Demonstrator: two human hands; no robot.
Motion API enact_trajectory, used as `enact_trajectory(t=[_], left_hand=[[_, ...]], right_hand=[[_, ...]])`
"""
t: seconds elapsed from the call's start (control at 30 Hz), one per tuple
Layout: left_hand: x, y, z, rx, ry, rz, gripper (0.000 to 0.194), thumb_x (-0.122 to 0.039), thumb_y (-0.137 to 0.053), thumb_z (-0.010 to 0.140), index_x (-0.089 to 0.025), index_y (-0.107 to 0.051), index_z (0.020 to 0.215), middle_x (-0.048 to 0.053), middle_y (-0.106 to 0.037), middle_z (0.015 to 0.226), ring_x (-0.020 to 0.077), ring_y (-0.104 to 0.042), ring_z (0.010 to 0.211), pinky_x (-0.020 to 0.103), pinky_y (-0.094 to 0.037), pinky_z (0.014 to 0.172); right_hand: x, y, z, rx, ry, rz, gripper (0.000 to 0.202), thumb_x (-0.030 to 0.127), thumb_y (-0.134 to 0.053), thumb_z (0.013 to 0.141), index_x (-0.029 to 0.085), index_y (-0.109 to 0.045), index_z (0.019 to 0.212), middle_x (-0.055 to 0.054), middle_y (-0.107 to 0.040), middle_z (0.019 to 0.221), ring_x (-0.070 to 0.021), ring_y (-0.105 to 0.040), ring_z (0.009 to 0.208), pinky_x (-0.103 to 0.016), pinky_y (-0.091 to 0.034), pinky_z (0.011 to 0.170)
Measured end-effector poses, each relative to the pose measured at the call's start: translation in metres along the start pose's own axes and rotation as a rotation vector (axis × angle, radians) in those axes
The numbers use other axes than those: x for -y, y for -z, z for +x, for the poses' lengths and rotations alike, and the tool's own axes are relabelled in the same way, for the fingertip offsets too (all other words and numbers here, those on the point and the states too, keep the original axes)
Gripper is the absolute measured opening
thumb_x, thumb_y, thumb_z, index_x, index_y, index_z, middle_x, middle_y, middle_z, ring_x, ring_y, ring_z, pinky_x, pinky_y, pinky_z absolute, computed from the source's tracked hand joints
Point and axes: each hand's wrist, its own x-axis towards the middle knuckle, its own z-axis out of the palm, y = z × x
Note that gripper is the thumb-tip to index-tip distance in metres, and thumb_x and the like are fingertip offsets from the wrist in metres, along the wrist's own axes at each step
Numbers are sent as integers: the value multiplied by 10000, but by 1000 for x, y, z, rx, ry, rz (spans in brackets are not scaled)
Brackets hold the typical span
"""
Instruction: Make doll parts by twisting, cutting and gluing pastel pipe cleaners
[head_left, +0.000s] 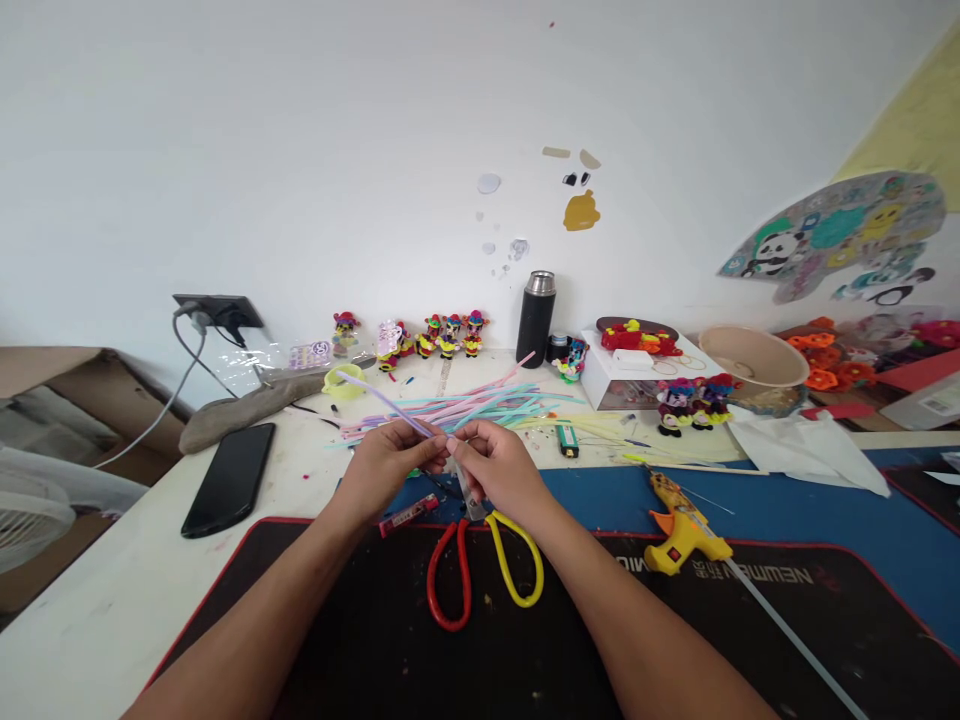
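Note:
A lavender pipe cleaner [382, 398] slants up and to the left from my fingertips. My left hand [391, 465] pinches it near its lower end. The fingertips of my right hand [501, 468] close on that same end, meeting the left ones. Just below my hands, scissors with one red handle [465, 575] and one yellow handle [537, 565] lie on the black mat [360, 640]; the right hand partly covers their blades. Beside them is a small red tube or stick [409, 514]. Behind my hands spreads a pile of pastel pipe cleaners [480, 402].
A yellow glue gun [684, 535] lies at right, its white glue stick trailing. A phone [229, 478] is at left. Along the wall stand small figurines [450, 338], a black thermos [536, 322], a white box [626, 372] and a beige bowl [754, 358].

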Motion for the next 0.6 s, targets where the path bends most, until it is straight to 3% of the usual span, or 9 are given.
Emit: enact_trajectory(t=[0.17,0.6], left_hand=[[0,-6,-1,10,49,-108,396,-490,-903,649,-147,-761,788,60,-740,713,186,-671,651,309,-571,665],[-2,0,0,85,-5,71,371,-510,-869,697,-159,-765,764,39,-727,686,177,-662,618,283,-561,612]], right_hand=[[1,-1,1,-49,26,43,202,377,-673,880,211,-563,847,109,-487,459,-85,-422,312,-200,-316,342],[-2,-3,2,-83,44,62,210,372,-686,846,213,-550,824,118,-464,452,-80,-409,287,-200,-274,316]])
